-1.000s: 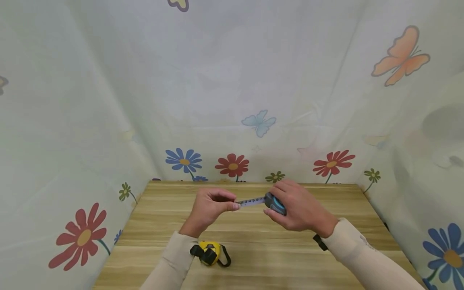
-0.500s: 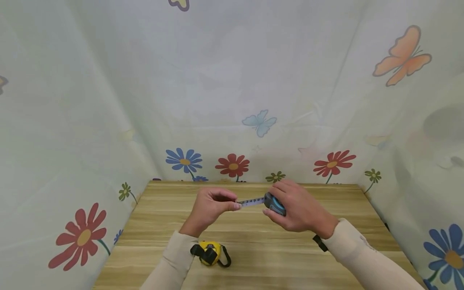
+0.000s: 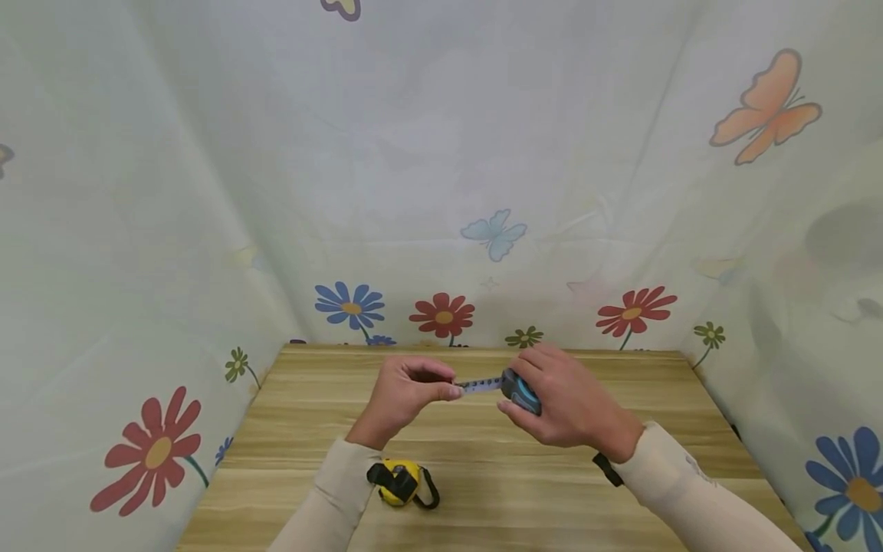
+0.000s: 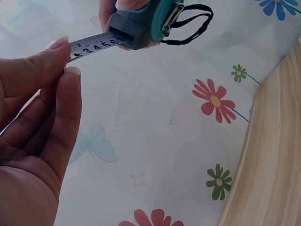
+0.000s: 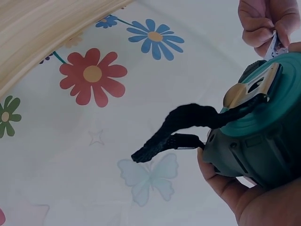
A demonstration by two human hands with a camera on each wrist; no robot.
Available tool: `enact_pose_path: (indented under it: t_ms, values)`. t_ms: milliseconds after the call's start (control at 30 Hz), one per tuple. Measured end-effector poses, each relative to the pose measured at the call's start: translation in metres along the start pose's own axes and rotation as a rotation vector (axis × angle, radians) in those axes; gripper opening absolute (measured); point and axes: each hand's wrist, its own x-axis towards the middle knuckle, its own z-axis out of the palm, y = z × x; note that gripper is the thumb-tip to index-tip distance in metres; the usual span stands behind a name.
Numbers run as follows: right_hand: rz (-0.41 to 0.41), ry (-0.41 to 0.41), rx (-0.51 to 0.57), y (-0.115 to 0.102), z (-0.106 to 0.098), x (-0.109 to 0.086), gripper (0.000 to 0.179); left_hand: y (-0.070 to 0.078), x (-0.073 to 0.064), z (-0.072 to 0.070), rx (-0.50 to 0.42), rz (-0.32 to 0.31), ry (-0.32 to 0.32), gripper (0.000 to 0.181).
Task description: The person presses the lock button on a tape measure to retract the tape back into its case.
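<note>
My right hand (image 3: 569,395) grips a teal and dark grey tape measure (image 3: 520,391) above the table. A short length of its numbered blade (image 4: 96,45) sticks out toward the left. My left hand (image 3: 407,395) pinches the blade's free end between thumb and forefinger, hiding the very tip. The left wrist view shows the figures 3 to 6 along the blade, up to the mouth of the case. In the right wrist view a black wrist strap (image 5: 188,117) and a metal belt clip (image 5: 256,87) show on the case's side.
A yellow and black tape measure (image 3: 400,483) with a black strap loop lies on the wooden table (image 3: 524,491), just right of my left forearm. White cloth (image 3: 441,153) printed with flowers and butterflies encloses the table at the back and sides.
The exposed blade has become shorter, with fewer figures showing. My left hand has shifted slightly right, and the right hand with the case has moved slightly left.
</note>
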Motion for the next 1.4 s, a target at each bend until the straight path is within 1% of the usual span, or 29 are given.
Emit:
enact_pose_path:
  t_ms: [167,333,567,700,833,933,1100,1267,1400]
  values:
    - [0.014,-0.005,-0.022,-0.004,-0.001,0.000,0.041,-0.001,0.001,0.000,-0.004,0.024,-0.013,0.019]
    - [0.056,-0.029,-0.047,-0.010,-0.004,-0.001,0.044,-0.002,0.002,0.001,-0.018,0.036,-0.019,0.019]
    - [0.050,-0.023,-0.063,-0.015,-0.004,-0.002,0.043,-0.006,0.004,0.005,-0.028,0.071,-0.041,0.018]
    - [0.066,-0.014,-0.069,-0.018,-0.005,-0.003,0.044,-0.005,0.005,0.008,-0.039,0.057,-0.038,0.020]
    - [0.061,-0.001,-0.092,-0.021,-0.005,-0.003,0.044,-0.004,0.007,0.011,-0.050,0.055,-0.048,0.021]
    - [0.061,0.006,-0.101,-0.023,-0.004,-0.003,0.044,-0.005,0.008,0.014,-0.059,0.075,-0.063,0.021]
    - [0.073,0.021,-0.106,-0.026,-0.006,-0.004,0.043,-0.007,0.009,0.018,-0.063,0.077,-0.048,0.019]
    - [0.063,0.016,-0.105,-0.030,-0.007,-0.004,0.043,-0.005,0.010,0.025,-0.054,0.113,-0.068,0.017]
    - [0.062,0.049,-0.097,-0.032,-0.009,-0.004,0.042,-0.003,0.012,0.031,-0.051,0.117,-0.053,0.018]
